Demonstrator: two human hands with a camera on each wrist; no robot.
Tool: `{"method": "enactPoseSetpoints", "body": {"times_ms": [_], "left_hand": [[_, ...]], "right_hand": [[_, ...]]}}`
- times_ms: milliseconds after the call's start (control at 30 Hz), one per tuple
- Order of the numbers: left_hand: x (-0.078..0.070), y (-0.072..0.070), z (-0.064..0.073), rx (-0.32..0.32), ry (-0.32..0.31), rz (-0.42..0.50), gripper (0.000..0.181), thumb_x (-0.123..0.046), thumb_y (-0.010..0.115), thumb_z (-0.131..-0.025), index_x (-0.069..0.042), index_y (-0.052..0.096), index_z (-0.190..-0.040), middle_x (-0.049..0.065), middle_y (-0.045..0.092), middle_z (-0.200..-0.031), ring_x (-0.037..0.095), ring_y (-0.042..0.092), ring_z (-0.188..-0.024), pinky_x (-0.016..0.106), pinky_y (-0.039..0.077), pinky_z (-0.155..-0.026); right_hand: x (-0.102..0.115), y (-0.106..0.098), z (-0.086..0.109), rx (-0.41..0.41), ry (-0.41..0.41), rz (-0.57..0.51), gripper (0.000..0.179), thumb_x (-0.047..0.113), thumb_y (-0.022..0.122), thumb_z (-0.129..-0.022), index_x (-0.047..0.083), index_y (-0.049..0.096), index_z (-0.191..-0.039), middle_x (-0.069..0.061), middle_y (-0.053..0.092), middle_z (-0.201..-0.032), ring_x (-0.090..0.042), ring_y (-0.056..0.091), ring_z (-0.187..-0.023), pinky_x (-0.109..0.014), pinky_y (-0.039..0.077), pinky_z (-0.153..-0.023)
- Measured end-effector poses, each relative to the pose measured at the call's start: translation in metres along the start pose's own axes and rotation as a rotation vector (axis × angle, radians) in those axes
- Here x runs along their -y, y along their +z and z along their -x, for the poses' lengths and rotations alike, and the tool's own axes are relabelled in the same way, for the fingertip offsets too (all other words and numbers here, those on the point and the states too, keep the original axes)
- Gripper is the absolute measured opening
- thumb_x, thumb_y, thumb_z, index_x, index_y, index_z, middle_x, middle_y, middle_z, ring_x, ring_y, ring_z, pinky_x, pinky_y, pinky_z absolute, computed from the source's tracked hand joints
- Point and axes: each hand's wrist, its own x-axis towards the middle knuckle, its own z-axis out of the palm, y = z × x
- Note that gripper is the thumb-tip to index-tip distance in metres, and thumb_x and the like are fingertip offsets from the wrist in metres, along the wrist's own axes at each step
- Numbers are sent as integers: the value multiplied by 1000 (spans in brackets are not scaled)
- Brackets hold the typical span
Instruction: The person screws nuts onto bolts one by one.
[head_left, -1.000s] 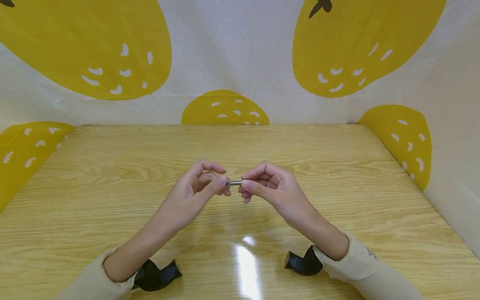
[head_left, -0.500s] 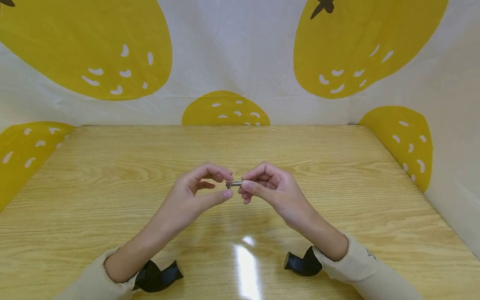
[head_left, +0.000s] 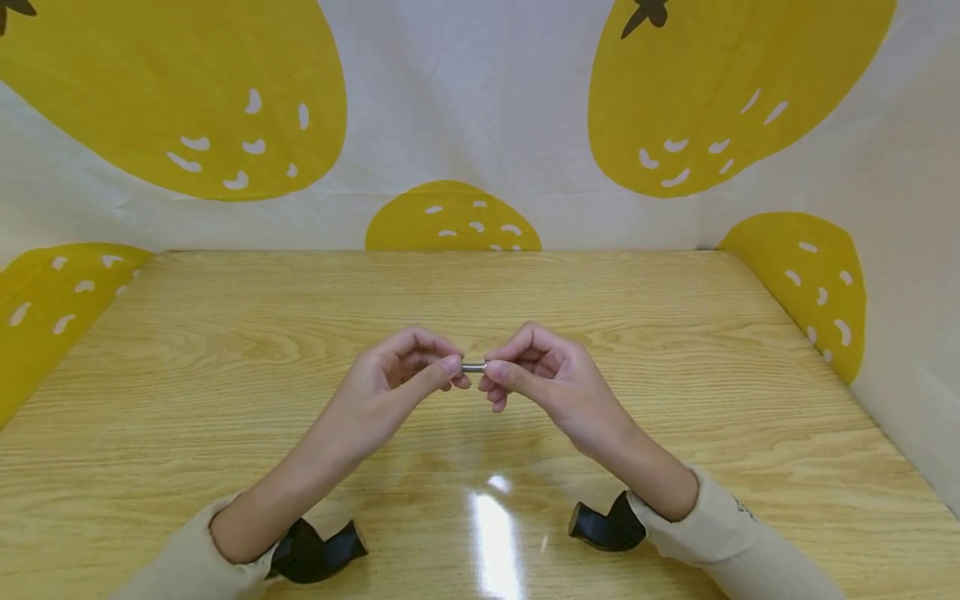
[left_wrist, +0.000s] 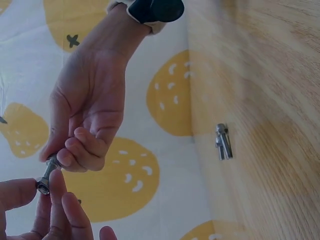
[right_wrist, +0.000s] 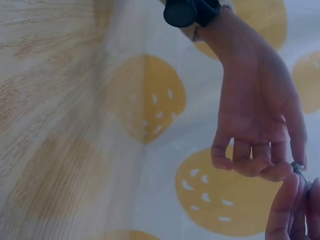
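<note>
A small silver bolt (head_left: 473,367) is held level above the table, between the two hands. My left hand (head_left: 390,379) pinches its left end with thumb and index finger. In the left wrist view, a nut (left_wrist: 43,186) shows on that end, between those fingertips. My right hand (head_left: 558,379) grips the other end by the head, thumb against forefinger, with its remaining fingers curled below. Only the middle of the shank shows in the head view; the fingers cover both ends. In the right wrist view, the bolt is mostly hidden behind the left fingers (right_wrist: 282,207).
Loose metal bolts (left_wrist: 224,142) lie on the wood-grain table (head_left: 225,308), seen only in the left wrist view. A white cloth with yellow fruit shapes (head_left: 465,100) hangs behind and along the sides. Black wrist devices (head_left: 318,552) stick out from both sleeves.
Half a second ago my left thumb and index finger were spread apart, showing the nut; now they have come together on it. My right hand has barely moved.
</note>
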Motion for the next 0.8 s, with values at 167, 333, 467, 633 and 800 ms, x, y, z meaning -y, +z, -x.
{"method": "enactPoseSetpoints", "body": {"times_ms": [167,333,467,633,800], "left_hand": [[-1,2,-1,-22,51,-11,18,-19,61,-90,-9,59,-106,5,62,-103,21,59,-94,39,48,-87],[-1,2,-2,-15,108,-22,20,-11,65,-86,-9,59,-105,3,61,-106,20,56,-97,40,46,-89],[-2,1,-2,-23,77,-61,26,-15,64,-88,-10,55,-112,3,60,-108,20,57,-97,40,46,-88],[-3,0,-3,-7,-7,-49,25,-24,57,-93,-7,55,-111,9,63,-101,20,61,-93,36,49,-88],[-3,0,-3,-2,-16,1,22,-21,58,-92,-6,57,-109,9,63,-101,21,62,-94,36,50,-88]], "right_hand": [[-1,-3,-1,-5,11,-5,7,10,61,-89,5,57,-91,-2,65,-84,-13,60,-72,-27,54,-64],[-1,-4,-1,-9,17,-21,7,9,60,-90,4,58,-95,-2,65,-87,-13,61,-73,-28,54,-67],[0,-4,-1,-21,21,-29,9,8,61,-89,3,59,-97,-2,66,-87,-13,62,-73,-29,55,-69],[2,-2,-1,-43,32,-24,12,6,62,-88,0,59,-98,-2,66,-88,-16,63,-74,-32,55,-72],[1,-3,-1,-42,29,-37,15,4,61,-88,-5,58,-100,-2,66,-88,-16,65,-75,-34,56,-74]]}}
